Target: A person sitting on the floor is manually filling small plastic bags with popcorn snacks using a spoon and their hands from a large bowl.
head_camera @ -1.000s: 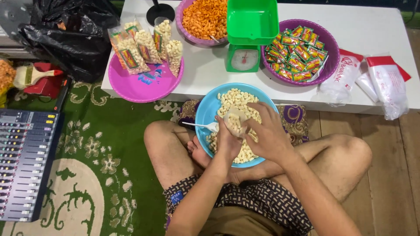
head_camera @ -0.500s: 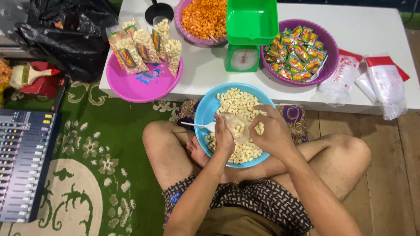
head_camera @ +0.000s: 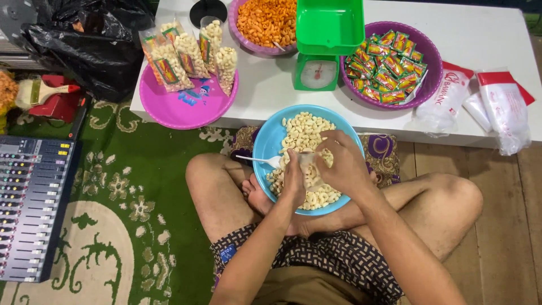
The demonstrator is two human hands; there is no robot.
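A small clear plastic bag (head_camera: 309, 169), partly filled with pale puffed snacks, sits over the blue bowl (head_camera: 265, 148) that rests in the lap of the person sitting cross-legged on the floor. The right hand (head_camera: 343, 164) has its grip clamped on the bag's mouth, holding it open and upright. The left hand (head_camera: 293, 179) has its grip closed around a white plastic spoon (head_camera: 255, 160), whose handle points away from the bag toward the bowl's left rim.

The step in hand looks like filling: snacks being scooped from the bowl into the bag. Judging by that, the next move calls for a level spoonful tipped cleanly through the narrow opening, with the bag's mouth held wide so nothing spills.

Beyond the bowl stands the white desk (head_camera: 271, 96). Straight above the bowl on it is a green kitchen scale (head_camera: 324, 51); left of the bowl's far side, a pink plate (head_camera: 186, 107) carries filled, sealed snack bags (head_camera: 189, 53). Right of the scale, a purple bowl (head_camera: 429, 62) holds small seasoning sachets. A green patterned rug (head_camera: 141, 186) lies left of the bowl.
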